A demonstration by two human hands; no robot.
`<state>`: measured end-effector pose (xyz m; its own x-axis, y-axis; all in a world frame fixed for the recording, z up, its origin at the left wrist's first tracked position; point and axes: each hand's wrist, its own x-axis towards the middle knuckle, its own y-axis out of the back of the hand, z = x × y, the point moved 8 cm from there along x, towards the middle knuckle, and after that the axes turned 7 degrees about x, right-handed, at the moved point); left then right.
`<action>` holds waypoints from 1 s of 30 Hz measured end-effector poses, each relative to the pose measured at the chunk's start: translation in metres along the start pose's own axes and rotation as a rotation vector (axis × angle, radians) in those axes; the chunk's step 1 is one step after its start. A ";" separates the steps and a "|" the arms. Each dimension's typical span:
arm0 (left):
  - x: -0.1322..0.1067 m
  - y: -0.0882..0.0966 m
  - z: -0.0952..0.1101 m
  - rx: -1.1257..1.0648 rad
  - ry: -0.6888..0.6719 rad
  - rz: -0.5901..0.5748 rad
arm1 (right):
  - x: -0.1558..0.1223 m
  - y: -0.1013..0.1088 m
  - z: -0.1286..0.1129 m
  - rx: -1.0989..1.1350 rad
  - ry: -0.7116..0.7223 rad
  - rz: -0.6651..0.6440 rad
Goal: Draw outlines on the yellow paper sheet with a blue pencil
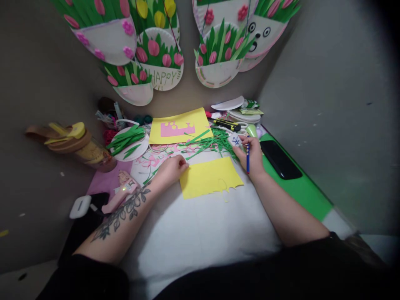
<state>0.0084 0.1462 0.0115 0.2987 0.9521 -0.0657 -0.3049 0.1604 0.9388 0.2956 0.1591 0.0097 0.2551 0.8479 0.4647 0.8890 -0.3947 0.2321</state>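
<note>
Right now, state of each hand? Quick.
Left hand: closed, at the nearer yellow sheet's upper left corner; can't tell if pinching it.
Right hand: closed, holding a blue pencil and a white piece with blue marks.

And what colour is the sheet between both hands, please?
The sheet is yellow, shown in the head view.

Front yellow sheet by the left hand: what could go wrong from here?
The front yellow sheet could tear at its ragged near edge, where a drawn outline sits close to the cuts. The blue writing tool in the right hand might slip, since that hand also holds a small white piece. The pink glue gun shows a lit light, so it may be hot, and it lies close to the left forearm.
</note>
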 end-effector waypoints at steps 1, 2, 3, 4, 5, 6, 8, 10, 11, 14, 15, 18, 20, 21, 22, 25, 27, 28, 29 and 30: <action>-0.001 0.002 0.002 0.009 -0.005 0.016 | -0.001 0.001 0.000 0.008 -0.006 -0.002; -0.004 0.005 0.003 0.026 -0.007 0.029 | -0.002 0.001 -0.001 0.016 -0.011 -0.006; -0.008 0.005 0.003 0.042 -0.015 0.019 | -0.003 0.001 -0.001 0.021 -0.015 -0.013; -0.013 0.004 0.003 0.059 -0.025 -0.003 | -0.004 0.000 -0.002 0.024 -0.016 -0.024; -0.017 0.003 0.003 0.077 -0.030 -0.026 | -0.005 -0.002 -0.003 0.020 -0.014 -0.037; -0.021 0.002 0.002 0.092 -0.036 -0.024 | -0.006 -0.005 -0.004 0.011 -0.010 -0.055; -0.026 -0.002 0.000 0.090 -0.041 -0.019 | -0.008 -0.014 -0.009 -0.012 0.003 -0.105; -0.026 -0.009 -0.003 0.046 -0.017 -0.029 | -0.012 -0.028 -0.017 -0.019 0.019 -0.191; -0.025 -0.013 -0.004 0.024 -0.002 -0.040 | -0.014 -0.037 -0.021 -0.013 0.026 -0.248; -0.024 -0.019 -0.005 -0.007 0.017 -0.053 | -0.022 -0.062 -0.035 0.043 0.001 -0.418; -0.024 -0.018 -0.005 -0.012 0.017 -0.053 | -0.023 -0.068 -0.038 0.080 -0.041 -0.453; -0.028 -0.017 -0.004 -0.011 0.005 -0.074 | -0.019 -0.081 -0.033 0.267 -0.300 -0.487; -0.031 -0.017 -0.003 -0.014 -0.007 -0.081 | -0.018 -0.090 -0.024 0.397 -0.537 -0.515; -0.032 -0.016 -0.003 -0.021 -0.007 -0.071 | -0.017 -0.095 -0.019 0.441 -0.641 -0.534; -0.033 -0.015 -0.004 -0.030 -0.003 -0.049 | -0.016 -0.099 -0.016 0.467 -0.722 -0.551; -0.034 -0.013 -0.008 -0.057 0.027 0.048 | -0.008 -0.109 -0.011 0.453 -0.826 -0.589; -0.034 -0.013 -0.009 -0.072 0.034 0.084 | 0.001 -0.114 -0.011 0.377 -0.808 -0.626; -0.034 -0.015 -0.009 -0.073 0.034 0.084 | 0.007 -0.116 -0.013 0.322 -0.780 -0.654; -0.034 -0.016 -0.008 -0.064 0.034 0.080 | 0.012 -0.118 -0.016 0.258 -0.736 -0.685; -0.033 -0.017 -0.008 -0.048 0.036 0.072 | 0.019 -0.120 -0.020 0.180 -0.676 -0.716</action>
<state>-0.0033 0.1137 -0.0052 0.2421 0.9702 -0.0111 -0.3679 0.1023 0.9242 0.1862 0.2152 0.0079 -0.2507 0.9101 -0.3301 0.9477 0.3003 0.1082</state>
